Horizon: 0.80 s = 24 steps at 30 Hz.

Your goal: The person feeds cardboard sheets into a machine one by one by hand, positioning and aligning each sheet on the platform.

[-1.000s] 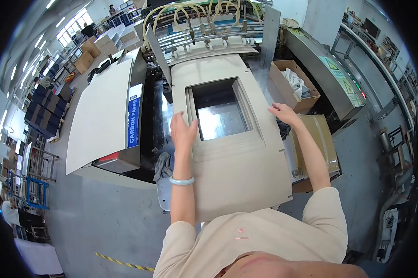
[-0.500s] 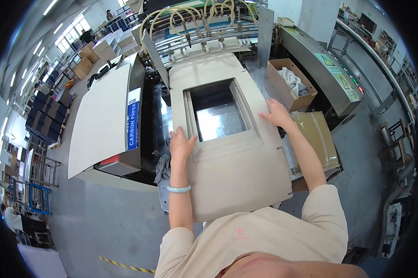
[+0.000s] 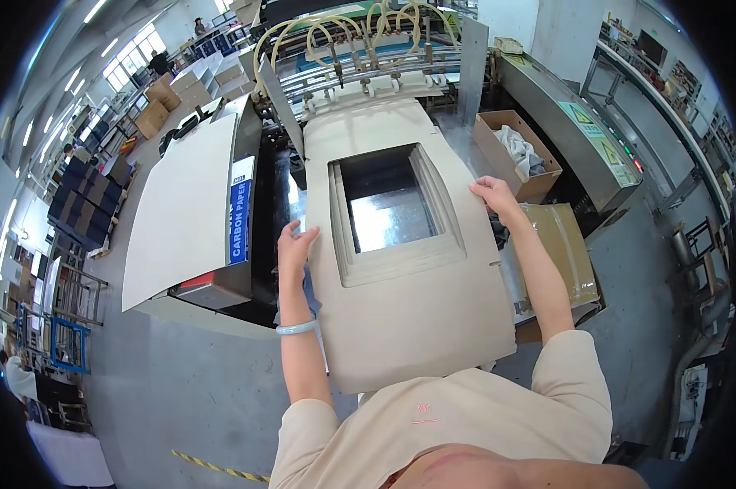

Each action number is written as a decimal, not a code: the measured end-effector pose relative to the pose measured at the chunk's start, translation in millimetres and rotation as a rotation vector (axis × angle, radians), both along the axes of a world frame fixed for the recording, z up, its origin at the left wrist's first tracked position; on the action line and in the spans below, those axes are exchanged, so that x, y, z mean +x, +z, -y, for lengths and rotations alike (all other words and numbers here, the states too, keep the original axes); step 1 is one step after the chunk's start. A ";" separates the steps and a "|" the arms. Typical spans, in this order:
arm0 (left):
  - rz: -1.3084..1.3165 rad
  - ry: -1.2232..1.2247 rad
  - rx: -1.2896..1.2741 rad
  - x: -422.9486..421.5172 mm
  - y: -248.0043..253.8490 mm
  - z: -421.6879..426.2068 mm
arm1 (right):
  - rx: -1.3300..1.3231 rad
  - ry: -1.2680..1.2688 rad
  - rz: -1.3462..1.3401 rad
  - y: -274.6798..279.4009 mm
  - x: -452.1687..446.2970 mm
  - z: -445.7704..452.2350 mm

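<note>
A stack of beige cardboard sheets (image 3: pixel 417 326) with a rectangular cut-out lies in front of me on the machine's bed. Layered edges show around the opening, and a shiny dark surface (image 3: pixel 388 213) is visible through it. My left hand (image 3: pixel 294 254) is at the stack's left edge, thumb tip against the cardboard and index finger apart from it. At the right edge, my right hand (image 3: pixel 497 200) pinches the cardboard between thumb and fingers; some of its fingers are hidden.
Ahead are the machine's rollers and yellowish hoses (image 3: pixel 368 53). To the left, a large pale sheet (image 3: pixel 184 204) lies beside a blue carbon paper box (image 3: pixel 239 218). On the right are an open carton (image 3: pixel 510 175) with cloths, a taped carton (image 3: pixel 562 257) and a metal side panel (image 3: pixel 563 106).
Both hands have moved from lying spread on the cardboard to its side edges. My left hand shifted outward to the left, and my right hand's fingers closed at the right edge.
</note>
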<state>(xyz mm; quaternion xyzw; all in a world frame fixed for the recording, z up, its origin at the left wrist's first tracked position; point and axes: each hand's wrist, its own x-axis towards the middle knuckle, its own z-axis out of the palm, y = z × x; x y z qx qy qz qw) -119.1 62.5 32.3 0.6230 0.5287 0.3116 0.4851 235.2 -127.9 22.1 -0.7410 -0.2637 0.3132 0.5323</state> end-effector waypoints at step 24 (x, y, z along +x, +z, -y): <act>0.311 0.015 -0.163 20.0 -4.2 -67.7 | 0.120 -0.051 0.029 -1.4 27.9 -67.6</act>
